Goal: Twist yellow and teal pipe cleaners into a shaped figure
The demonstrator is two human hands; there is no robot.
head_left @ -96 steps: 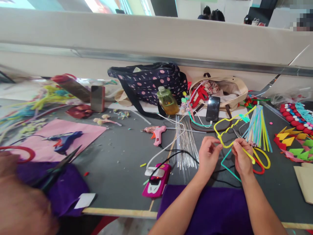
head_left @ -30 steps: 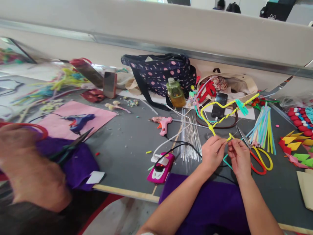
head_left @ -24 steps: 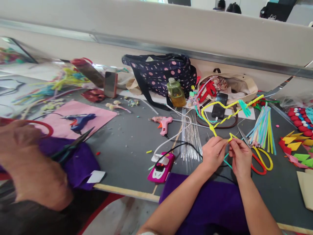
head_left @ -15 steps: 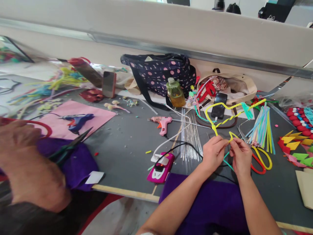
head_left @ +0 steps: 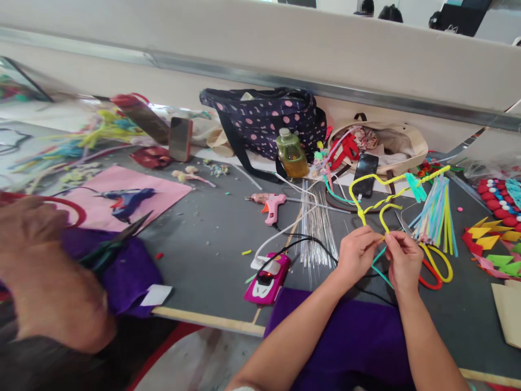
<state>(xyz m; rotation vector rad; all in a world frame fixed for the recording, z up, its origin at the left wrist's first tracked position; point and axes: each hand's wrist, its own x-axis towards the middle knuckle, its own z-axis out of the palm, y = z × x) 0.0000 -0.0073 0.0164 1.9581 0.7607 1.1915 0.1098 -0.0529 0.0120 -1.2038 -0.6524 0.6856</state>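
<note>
My left hand (head_left: 357, 254) and my right hand (head_left: 404, 262) meet over the grey table (head_left: 203, 255), both pinched on the lower end of a yellow pipe cleaner shape (head_left: 368, 203). The bent yellow wire rises from my fingertips and runs right to a teal tuft (head_left: 415, 187). A teal pipe cleaner (head_left: 380, 269) lies just under my hands. Red and yellow scissors (head_left: 433, 263) rest right of my right hand.
A pink glue gun (head_left: 271, 206), a bundle of thin wires (head_left: 317, 228), a pink power bank (head_left: 267, 278), a green bottle (head_left: 291, 155), two bags, a phone (head_left: 363, 174) and coloured sticks (head_left: 437, 214) crowd the table. Another person's hand (head_left: 44, 271) works at the left by green scissors (head_left: 112, 247).
The yellow shape has turned and its top has swung right; a small loop now stands above my fingertips. My hands stay pinched together. The other person's hand stays at the left.
</note>
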